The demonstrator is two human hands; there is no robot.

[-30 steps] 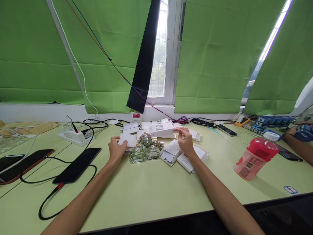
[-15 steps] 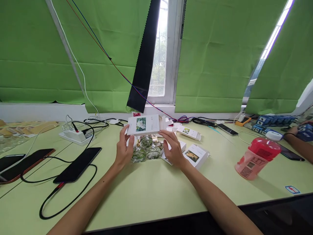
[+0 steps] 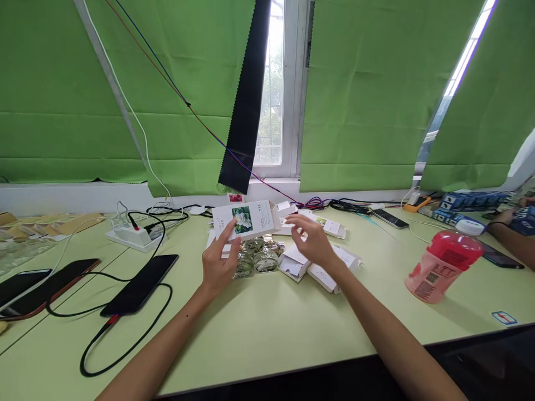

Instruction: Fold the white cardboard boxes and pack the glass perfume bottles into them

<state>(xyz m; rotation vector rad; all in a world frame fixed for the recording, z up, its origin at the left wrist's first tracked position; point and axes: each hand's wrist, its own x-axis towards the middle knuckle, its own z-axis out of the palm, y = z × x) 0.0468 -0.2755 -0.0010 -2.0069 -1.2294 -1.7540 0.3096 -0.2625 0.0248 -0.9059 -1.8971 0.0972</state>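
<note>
Far left on the pale green table, dark phones lie on black cables beside a white power strip. The left hand pinches the lower left edge of a white flower-printed box, thumb in front, holding it tilted above a cluster of small glass bottles. The right hand hovers just beside the box's open right end, fingers loosely spread, holding nothing. Flattened white cartons lie beneath it. Farther right stands a red-capped pink bottle.
</note>
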